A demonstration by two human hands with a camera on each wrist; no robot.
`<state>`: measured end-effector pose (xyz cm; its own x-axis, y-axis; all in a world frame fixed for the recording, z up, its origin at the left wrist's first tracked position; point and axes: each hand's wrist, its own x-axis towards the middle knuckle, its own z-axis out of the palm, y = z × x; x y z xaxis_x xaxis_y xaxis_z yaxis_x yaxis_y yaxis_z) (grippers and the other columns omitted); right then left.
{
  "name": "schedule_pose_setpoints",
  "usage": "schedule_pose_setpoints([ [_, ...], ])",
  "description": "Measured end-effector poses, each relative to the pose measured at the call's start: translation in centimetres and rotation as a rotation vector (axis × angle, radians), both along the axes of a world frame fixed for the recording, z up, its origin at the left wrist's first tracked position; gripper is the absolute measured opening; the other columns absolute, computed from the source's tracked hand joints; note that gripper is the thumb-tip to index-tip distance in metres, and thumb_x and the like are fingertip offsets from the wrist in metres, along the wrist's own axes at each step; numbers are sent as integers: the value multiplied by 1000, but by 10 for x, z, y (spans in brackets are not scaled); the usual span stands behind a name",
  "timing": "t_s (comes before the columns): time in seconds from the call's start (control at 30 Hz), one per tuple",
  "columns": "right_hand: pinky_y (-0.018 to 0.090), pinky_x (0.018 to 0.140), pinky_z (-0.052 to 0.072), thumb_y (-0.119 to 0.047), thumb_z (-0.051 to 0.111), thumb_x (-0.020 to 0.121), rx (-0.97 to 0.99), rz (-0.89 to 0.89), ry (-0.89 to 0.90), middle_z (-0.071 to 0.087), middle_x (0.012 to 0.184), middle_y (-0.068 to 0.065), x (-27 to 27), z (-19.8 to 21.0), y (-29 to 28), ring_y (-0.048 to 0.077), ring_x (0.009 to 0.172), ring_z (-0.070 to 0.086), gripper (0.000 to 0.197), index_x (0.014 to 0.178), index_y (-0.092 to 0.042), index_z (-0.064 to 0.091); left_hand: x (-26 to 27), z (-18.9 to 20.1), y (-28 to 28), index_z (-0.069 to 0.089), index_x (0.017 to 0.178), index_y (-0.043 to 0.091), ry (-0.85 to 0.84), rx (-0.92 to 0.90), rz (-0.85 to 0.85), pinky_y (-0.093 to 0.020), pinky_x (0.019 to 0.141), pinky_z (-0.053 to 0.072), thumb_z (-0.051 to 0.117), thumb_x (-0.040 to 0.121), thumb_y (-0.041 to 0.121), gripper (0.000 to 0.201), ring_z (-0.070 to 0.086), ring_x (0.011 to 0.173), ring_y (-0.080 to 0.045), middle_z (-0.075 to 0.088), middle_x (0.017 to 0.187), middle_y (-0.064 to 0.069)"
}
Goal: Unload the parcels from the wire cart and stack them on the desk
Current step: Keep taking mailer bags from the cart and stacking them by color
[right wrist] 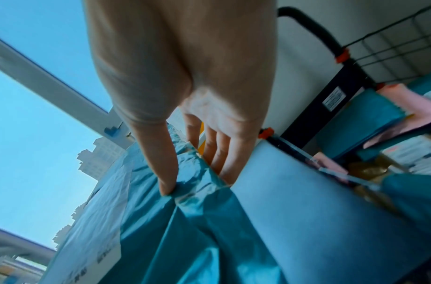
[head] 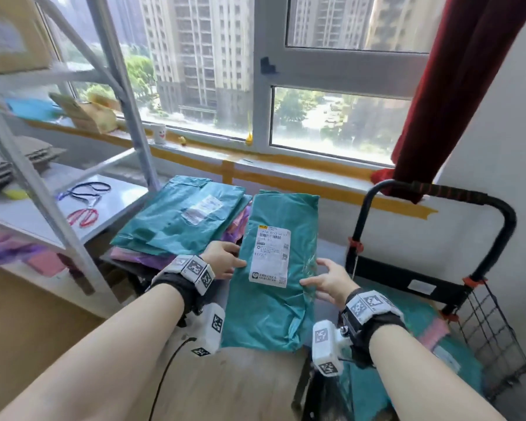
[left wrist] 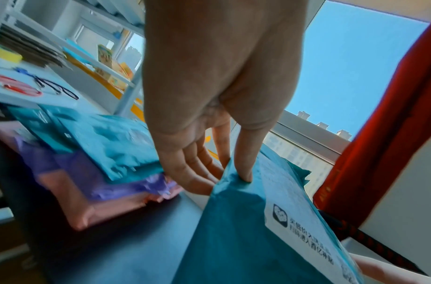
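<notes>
Teal parcel (head: 278, 262) held above table (head: 246, 387), just right of stack (head: 179, 220), wire cart (head: 480, 323) at right. Left hand (head: 222, 259) and right hand (head: 327, 281) each pinch one long edge, thumb on top. Soft, crinkly poly mailer; likely light, slippery, sags; grip mid-edges.

parcel (head: 274, 268): teal, white label | curtain (head: 456, 86): dark red | cart (head: 438, 238): black
</notes>
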<state>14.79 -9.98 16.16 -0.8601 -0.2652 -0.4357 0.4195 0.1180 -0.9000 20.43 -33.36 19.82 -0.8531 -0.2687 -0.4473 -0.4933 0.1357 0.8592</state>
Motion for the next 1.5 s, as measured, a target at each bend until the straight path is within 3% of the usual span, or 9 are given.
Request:
schedule_pose_setpoints([
  [0.17,30,55,58,19,67,72,6,35,-40,68,97,18,-3,3,-129,24,73,69,74,135,-9,40,7,13,-121,51,108,8,3,33,74,-16,31,41,55,87,-12,29,50,28,-10,57,50,-7],
  [0.3,33,58,59,20,68,71,14,48,-23,64,112,21,-14,10,-211,28,82,67,71,133,-4,42,-7,12,-207,50,120,1,-18,29,57,-18,34,44,57,85,-12,38,56,36,-13,57,66,-12],
  [0.43,36,66,58,18,69,72,80,61,11,60,118,20,-36,17,-268,29,95,63,63,127,1,46,-34,6,-269,48,126,-1,-50,44,53,-17,34,41,58,85,-11,42,53,31,-11,58,52,-7],
  [0.67,43,93,49,15,68,75,190,127,14,51,88,6,-106,13,-347,26,99,55,67,135,8,39,-104,-7,-351,49,125,4,-88,3,42,-20,44,46,62,85,-4,43,53,50,-16,57,80,-15],
  [0.77,52,101,41,18,65,76,199,151,-3,48,76,5,-140,7,-374,25,87,53,58,129,14,42,-136,-13,-381,52,117,9,-109,19,80,-17,44,45,62,85,-4,36,49,45,-11,58,67,-7],
  [1.07,44,99,48,-1,83,65,378,210,89,52,129,21,-202,-23,-451,30,116,55,88,140,-5,36,-202,-43,-451,59,120,4,-153,31,75,-29,71,51,61,85,-4,35,55,75,-21,61,97,-11],
  [1.23,29,95,45,-9,82,69,546,227,147,49,135,14,-209,-30,-488,25,121,51,89,143,-9,31,-239,-63,-478,56,120,7,-227,-50,6,-23,51,51,56,88,-7,35,58,65,-16,63,97,-13],
  [1.33,28,96,41,-12,79,73,653,215,103,44,140,12,-206,-35,-505,26,124,48,86,144,-9,29,-254,-73,-480,54,113,8,-225,-75,-45,-13,33,42,52,88,-12,32,54,37,-4,64,72,-10],
  [1.5,33,102,41,-13,75,77,731,164,9,44,141,15,-205,-41,-522,29,127,46,81,143,-7,28,-278,-100,-486,53,83,21,-205,-122,-96,-10,41,41,59,84,-1,23,53,35,6,45,70,6],
])
